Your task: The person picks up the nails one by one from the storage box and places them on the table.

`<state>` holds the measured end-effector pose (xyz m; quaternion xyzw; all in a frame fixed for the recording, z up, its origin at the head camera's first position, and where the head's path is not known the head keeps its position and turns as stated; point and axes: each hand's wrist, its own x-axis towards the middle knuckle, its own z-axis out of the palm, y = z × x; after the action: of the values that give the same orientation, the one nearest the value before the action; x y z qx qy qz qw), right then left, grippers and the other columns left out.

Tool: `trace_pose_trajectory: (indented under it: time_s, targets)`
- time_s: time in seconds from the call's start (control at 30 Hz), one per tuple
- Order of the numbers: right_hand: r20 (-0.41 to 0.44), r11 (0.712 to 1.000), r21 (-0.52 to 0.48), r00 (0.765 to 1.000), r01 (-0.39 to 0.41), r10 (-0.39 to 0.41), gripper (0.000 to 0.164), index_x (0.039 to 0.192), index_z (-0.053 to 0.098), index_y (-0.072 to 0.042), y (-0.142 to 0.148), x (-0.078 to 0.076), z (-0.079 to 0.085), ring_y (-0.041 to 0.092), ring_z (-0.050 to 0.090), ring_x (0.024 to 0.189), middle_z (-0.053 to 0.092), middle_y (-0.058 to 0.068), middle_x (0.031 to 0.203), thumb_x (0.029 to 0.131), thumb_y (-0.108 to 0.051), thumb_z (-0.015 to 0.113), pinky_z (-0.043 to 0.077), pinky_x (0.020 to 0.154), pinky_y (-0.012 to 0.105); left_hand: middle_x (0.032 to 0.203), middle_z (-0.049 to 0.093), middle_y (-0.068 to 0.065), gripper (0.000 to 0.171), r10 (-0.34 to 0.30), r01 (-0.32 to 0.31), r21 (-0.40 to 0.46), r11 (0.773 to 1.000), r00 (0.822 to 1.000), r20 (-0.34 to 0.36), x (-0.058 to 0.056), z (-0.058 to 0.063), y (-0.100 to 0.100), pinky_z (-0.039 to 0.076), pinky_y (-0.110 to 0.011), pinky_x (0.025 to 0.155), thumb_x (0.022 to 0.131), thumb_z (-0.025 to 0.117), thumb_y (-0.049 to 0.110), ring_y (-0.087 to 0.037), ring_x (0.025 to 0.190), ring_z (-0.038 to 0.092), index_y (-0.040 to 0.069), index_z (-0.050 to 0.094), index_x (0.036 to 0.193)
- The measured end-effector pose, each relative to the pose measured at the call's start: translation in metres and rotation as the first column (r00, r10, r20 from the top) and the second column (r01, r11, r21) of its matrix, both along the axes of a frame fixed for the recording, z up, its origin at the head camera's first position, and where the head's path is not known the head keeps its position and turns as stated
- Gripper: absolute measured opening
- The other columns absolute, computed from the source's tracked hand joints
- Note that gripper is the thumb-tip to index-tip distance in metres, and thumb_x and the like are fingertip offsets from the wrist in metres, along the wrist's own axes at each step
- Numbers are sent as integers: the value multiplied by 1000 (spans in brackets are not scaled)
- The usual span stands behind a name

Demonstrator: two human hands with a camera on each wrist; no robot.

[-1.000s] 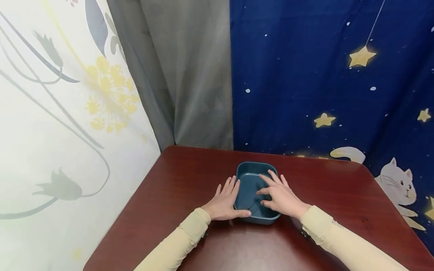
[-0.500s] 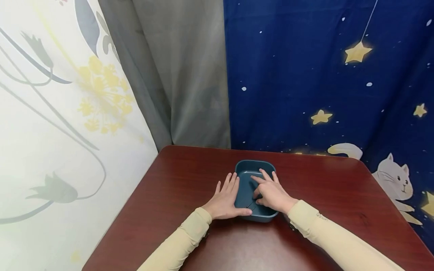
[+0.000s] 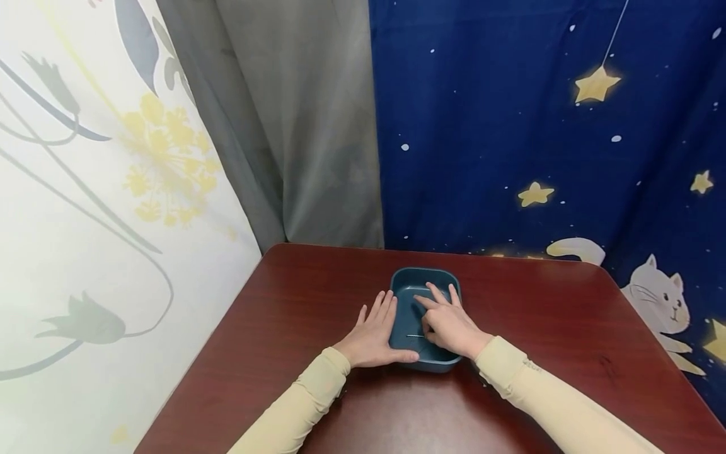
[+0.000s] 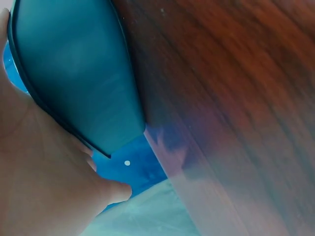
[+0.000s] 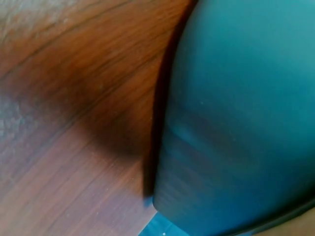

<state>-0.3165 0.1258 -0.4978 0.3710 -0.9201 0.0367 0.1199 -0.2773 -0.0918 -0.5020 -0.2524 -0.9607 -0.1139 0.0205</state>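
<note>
A dark teal rectangular tray [image 3: 405,315] stands on the table in the head view. My left hand [image 3: 368,340] rests along its left side, fingers straight, with the thumb over the near left corner. My right hand [image 3: 450,328] reaches over the right rim into the tray. Its thumb and forefinger pinch together at one end of a thin, pale, needle-like stick [image 3: 415,336]; the other fingers spread out. The left wrist view shows my left hand [image 4: 49,172] against the tray wall [image 4: 74,73]. In the right wrist view the tray wall [image 5: 236,108] hides the fingers.
The dark red wooden table [image 3: 317,290] surrounds the tray. Behind it hang a grey curtain [image 3: 317,126] and a blue star-patterned curtain [image 3: 482,126]. A white floral curtain [image 3: 113,221] runs along the left side.
My right hand has moved left and lower into the tray, and its thumb and forefinger have come together. A thin pale stick now shows at their tips. My left hand stays on the tray.
</note>
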Motion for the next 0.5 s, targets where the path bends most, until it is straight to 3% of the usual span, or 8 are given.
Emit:
trace_pose_trajectory:
  time_s: [0.23,0.5]
  targets:
    - [2,1000,23,1000,10,-10,15,61,63,-32,-3,-1,-2,37,15,134,42,6,137,69,-30,76,9,94,69,150,-15,0,120,11,-11,-3,1000,1000,2,-1,-3,-2,12,-55,103,60,30,90,-23,137,-8,14,-9,145]
    - [35,998,-23,998,56,-55,20,56,59,-33,0,0,1,33,6,136,41,6,137,67,-31,76,5,95,68,150,-13,1,121,7,-8,7,1000,999,42,-3,1,1,12,-54,103,59,33,90,-21,137,-8,15,-7,145]
